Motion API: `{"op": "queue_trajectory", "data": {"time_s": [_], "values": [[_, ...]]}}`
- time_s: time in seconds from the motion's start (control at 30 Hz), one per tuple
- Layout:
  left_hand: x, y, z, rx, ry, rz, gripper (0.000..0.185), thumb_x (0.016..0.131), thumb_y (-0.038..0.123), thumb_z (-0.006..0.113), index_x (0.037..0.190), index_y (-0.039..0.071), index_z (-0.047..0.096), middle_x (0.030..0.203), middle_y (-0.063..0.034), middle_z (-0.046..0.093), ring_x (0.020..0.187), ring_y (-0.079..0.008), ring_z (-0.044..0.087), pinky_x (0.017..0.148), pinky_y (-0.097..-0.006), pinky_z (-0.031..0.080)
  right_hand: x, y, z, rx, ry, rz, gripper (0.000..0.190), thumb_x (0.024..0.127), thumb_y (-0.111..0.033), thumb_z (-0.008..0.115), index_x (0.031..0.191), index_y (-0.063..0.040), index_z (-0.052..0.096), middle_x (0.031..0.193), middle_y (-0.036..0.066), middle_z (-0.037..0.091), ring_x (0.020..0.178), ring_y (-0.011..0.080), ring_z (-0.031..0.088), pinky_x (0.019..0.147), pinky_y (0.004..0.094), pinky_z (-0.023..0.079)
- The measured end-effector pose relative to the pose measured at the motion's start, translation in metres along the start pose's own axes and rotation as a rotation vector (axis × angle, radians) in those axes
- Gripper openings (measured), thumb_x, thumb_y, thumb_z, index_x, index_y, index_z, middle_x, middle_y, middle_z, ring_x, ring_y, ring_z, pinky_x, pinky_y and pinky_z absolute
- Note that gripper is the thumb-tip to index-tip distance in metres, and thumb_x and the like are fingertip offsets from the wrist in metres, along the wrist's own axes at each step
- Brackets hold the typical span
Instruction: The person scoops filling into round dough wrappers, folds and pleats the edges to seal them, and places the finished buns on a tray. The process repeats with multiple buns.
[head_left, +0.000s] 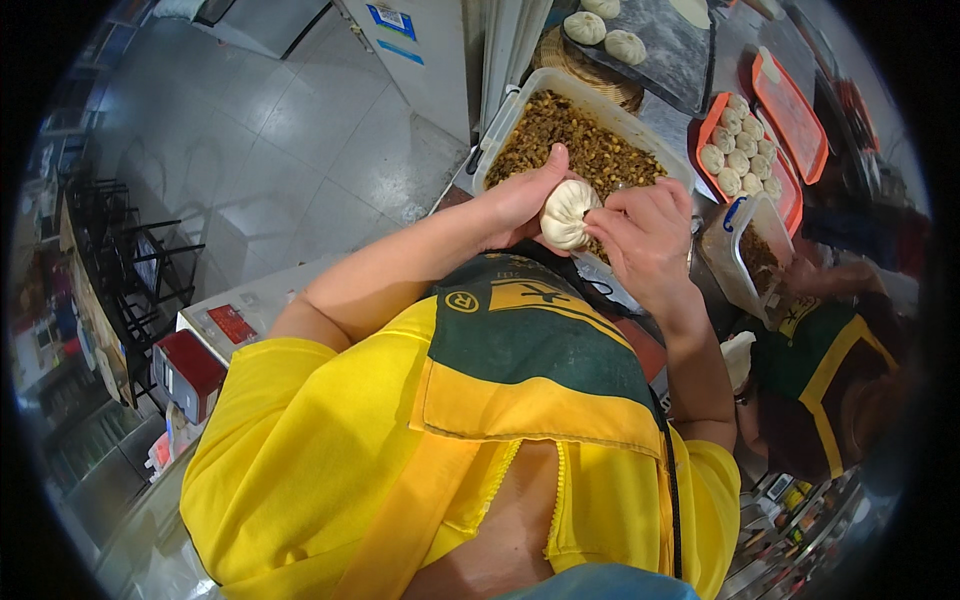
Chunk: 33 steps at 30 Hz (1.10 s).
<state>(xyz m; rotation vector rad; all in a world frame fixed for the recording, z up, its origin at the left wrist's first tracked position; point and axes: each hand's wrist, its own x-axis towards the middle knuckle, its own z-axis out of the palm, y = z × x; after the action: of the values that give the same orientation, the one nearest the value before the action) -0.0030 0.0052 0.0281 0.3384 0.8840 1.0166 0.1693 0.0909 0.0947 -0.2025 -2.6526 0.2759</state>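
A pleated, stuffed dough bun (565, 216) rests in my left hand (521, 202), which cups it from below and the side with the thumb raised. The fingertips of my right hand (645, 236) pinch the gathered dough at the bun's small central opening. Both hands are over the near part of a clear plastic tub (484, 176), whose chopped brown filling (559, 127) is mixed with yellow bean-like pieces. Part of that filling is hidden behind my hands and the bun.
Buns (625, 47) sit on a floured dark board (679, 64) over a woven basket lid (607, 86). An orange tray (705, 142) holds several buns. At right, a co-worker's hand (806, 277) is at a smaller filling tub (727, 259); a dough wrapper (739, 356) is nearby.
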Motion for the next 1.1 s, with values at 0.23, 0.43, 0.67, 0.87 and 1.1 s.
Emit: {"op": "queue_trajectory", "data": {"time_s": [0.23,0.43,0.67,0.87,1.1], "values": [[0.000,-0.011,0.014,-0.203,0.046,0.225,0.060,0.101,0.058,0.025,0.122,0.011,0.056,0.105,-0.0058,0.065,0.095,-0.0184,0.065,0.076,-0.0360,0.057,-0.006,-0.011,0.018,0.072,0.115,0.323,0.014,0.072,-0.018,0.078,0.081,-0.010,0.070,0.083,0.001,0.059,0.080,0.0228,0.056,0.083,0.0398,0.038],[0.011,-0.006,0.009,-0.517,0.069,0.211,0.046,0.102,0.044,0.044,0.110,0.002,0.061,0.097,-0.0116,0.066,0.090,-0.0220,0.066,0.077,-0.0345,0.056,-0.007,-0.016,0.027,-0.025,0.168,0.240,0.013,0.072,-0.018,0.078,0.079,-0.011,0.070,0.083,0.001,0.060,0.080,0.0228,0.056,0.083,0.0386,0.038],[0.016,-0.009,0.015,-0.560,0.061,0.297,0.040,0.100,0.042,0.051,0.096,0.004,0.062,0.092,-0.0139,0.067,0.086,-0.0229,0.067,0.076,-0.0338,0.056,-0.009,-0.022,0.029,0.020,0.244,0.285,0.015,0.069,-0.015,0.079,0.079,-0.011,0.069,0.084,0.001,0.060,0.081,0.0225,0.056,0.084,0.0386,0.038],[0.013,-0.009,0.023,-0.513,0.172,0.310,0.043,0.100,0.045,0.049,0.095,0.004,0.062,0.093,-0.0153,0.068,0.083,-0.0235,0.067,0.075,-0.0335,0.056,-0.013,-0.022,0.028,-0.009,0.228,0.273,0.021,0.071,-0.018,0.080,0.087,-0.011,0.068,0.088,0.001,0.060,0.086,0.0230,0.057,0.086,0.0391,0.037],[0.005,-0.006,0.025,-0.551,0.078,0.288,0.053,0.099,0.055,0.043,0.104,0.005,0.060,0.092,-0.0108,0.067,0.086,-0.0211,0.068,0.074,-0.0322,0.057,-0.014,-0.023,0.041,0.151,0.224,0.484,0.087,0.060,-0.051,0.084,0.127,-0.006,0.052,0.130,0.014,0.050,0.120,0.0348,0.047,0.101,0.0464,0.035]]}}
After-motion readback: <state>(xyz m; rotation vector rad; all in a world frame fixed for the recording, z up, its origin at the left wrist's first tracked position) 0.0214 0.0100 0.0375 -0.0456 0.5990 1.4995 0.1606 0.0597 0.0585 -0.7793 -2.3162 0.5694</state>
